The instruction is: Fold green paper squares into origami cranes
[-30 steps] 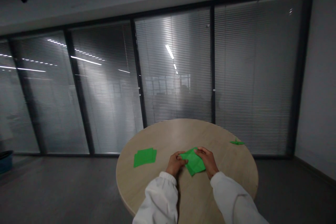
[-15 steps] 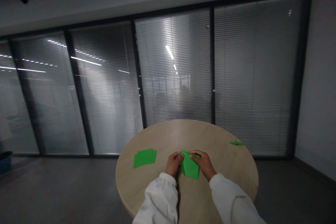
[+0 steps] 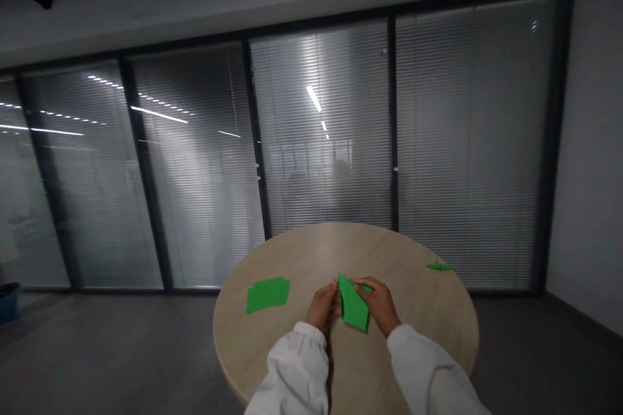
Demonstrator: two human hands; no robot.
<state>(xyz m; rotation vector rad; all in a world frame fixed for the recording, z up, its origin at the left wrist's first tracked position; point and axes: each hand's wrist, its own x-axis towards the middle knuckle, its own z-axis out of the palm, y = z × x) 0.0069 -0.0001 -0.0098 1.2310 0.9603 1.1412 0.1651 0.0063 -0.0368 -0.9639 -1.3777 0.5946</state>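
While left hand [image 3: 322, 307] and right hand [image 3: 379, 301] pinch green paper [image 3: 353, 307] edges | tabletop rim [image 3: 341, 225] lies well apart

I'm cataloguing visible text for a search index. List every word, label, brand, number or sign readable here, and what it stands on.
None: no text can be read.
The held green paper, flat green paper sheets and round wood-coloured table show no lettering.
The thin folded green paper piece shows too small to rule out fine print.

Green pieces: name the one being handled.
The folded piece between left hand and right hand; the flat overlapping sheets and small spiky piece lie untouched.
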